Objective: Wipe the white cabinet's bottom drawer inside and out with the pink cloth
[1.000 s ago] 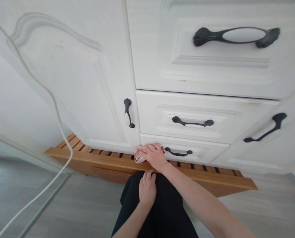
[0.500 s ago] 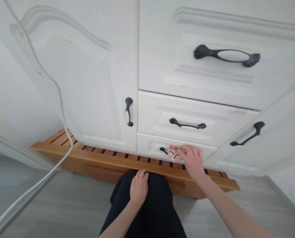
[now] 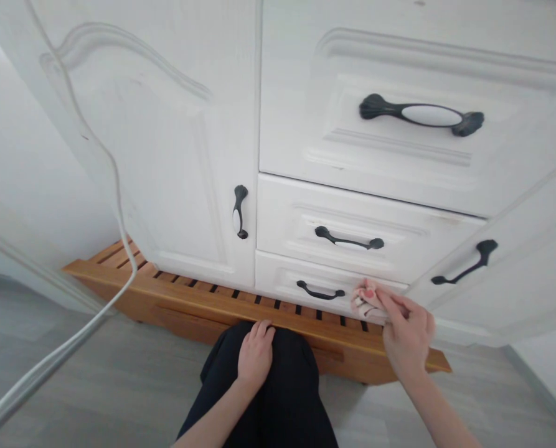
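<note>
My right hand (image 3: 409,330) grips a bunched pink cloth (image 3: 368,305) with pale and dark markings. The cloth is at the right part of the bottom drawer (image 3: 278,277), just right of that drawer's dark handle (image 3: 320,291). Whether it presses on the drawer front cannot be made out. My left hand (image 3: 256,353) lies flat on my dark-trousered knee, fingers stretched out, holding nothing. Above the bottom drawer are a middle drawer with a dark handle (image 3: 348,239) and a large top drawer with a dark and white handle (image 3: 422,115). All three drawers are closed.
A slatted wooden bench (image 3: 188,305) runs along the cabinet's foot, in front of my knees. White cabinet doors flank the drawers, the left (image 3: 165,186) with its own handle. A white cable (image 3: 116,180) hangs at the left. Grey wood-look floor (image 3: 132,379) lies below.
My right hand has moved right with the cloth, off the bottom drawer's handle, which now shows in full. My left hand stays on my knee. The view has shifted slightly.
</note>
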The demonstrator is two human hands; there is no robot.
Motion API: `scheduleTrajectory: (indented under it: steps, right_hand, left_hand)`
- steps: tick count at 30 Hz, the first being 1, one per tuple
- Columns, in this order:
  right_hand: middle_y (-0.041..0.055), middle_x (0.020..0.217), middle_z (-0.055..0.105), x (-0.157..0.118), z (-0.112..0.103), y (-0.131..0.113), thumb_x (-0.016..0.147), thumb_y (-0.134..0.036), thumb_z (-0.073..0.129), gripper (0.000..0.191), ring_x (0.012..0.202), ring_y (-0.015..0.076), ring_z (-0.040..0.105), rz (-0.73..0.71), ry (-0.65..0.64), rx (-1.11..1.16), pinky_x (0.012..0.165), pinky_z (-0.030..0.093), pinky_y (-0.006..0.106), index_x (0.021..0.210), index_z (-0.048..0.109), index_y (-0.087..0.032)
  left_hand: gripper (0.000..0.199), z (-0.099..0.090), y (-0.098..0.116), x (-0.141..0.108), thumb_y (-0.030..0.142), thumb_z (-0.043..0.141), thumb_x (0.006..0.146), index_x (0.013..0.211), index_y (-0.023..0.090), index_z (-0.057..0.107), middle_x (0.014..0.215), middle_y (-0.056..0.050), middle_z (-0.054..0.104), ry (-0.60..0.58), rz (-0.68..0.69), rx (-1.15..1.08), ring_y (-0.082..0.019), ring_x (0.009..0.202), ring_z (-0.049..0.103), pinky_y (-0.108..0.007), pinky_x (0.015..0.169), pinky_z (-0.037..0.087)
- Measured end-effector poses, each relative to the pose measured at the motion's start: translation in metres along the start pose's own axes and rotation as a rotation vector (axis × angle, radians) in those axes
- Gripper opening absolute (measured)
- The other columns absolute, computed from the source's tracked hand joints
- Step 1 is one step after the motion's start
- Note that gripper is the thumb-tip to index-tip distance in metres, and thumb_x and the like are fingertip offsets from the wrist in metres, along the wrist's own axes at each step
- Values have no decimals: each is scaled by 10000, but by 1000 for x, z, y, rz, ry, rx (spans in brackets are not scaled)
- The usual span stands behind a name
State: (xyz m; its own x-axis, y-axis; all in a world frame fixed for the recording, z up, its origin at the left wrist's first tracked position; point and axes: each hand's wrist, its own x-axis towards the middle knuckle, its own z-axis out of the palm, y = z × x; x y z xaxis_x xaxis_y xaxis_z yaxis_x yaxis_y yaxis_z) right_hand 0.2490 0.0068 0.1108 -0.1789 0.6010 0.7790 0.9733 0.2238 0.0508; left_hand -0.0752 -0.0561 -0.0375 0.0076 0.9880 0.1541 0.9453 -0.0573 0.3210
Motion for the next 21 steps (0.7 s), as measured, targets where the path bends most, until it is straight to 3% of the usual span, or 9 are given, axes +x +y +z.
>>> scheduleTrajectory:
  steps: [4, 9, 13, 17, 21]
  right_hand:
    - [143, 1194, 564, 1, 38, -2, 895, -98, 491, 458, 1119, 278, 520, -39, 86, -2, 959, 429, 458, 1304, 640, -240]
    - [111, 1230, 600, -48, 76, 9, 880, -100, 540, 426, 1141, 293, 500, -187, -121, -49, 991, 437, 491, 1251, 670, -265]
    - [132, 1282, 594, -80, 73, 10, 877, -116, 522, 514, 1139, 313, 506, -134, -284, -49, 973, 473, 502, 1359, 609, -270]
    - [105, 1205, 620, -98, 63, 2, 866, -84, 481, 659, 1020, 282, 557, -109, -385, 20, 851, 537, 436, 1476, 480, -331]
    - [90, 1120, 588, -80, 43, -35, 863, -45, 415, 763, 961, 248, 576, -68, -345, 245, 830, 557, 406, 1556, 340, -357]
  left_hand:
    - [363, -3, 1, 1, 36, 451, 911, 1140, 226, 658, 1311, -38, 620, -8, -4, 21, -219, 1254, 533, -359, 1014, 480]
    - [352, -3, 0, 1, 45, 475, 913, 1141, 242, 658, 1314, -22, 622, -21, 4, 31, -204, 1250, 534, -341, 1021, 472]
    - [322, 0, 0, 3, 69, 496, 916, 1129, 240, 665, 1305, -30, 622, -26, -5, 23, -220, 1251, 526, -354, 1014, 476]
    - [321, 0, 2, 3, 55, 493, 909, 1113, 229, 670, 1291, -33, 627, -13, -22, 5, -220, 1251, 523, -355, 1033, 466]
    - [315, -1, 3, 2, 58, 494, 914, 1094, 245, 672, 1284, -11, 630, -1, -29, -10, -197, 1241, 530, -329, 1030, 462]
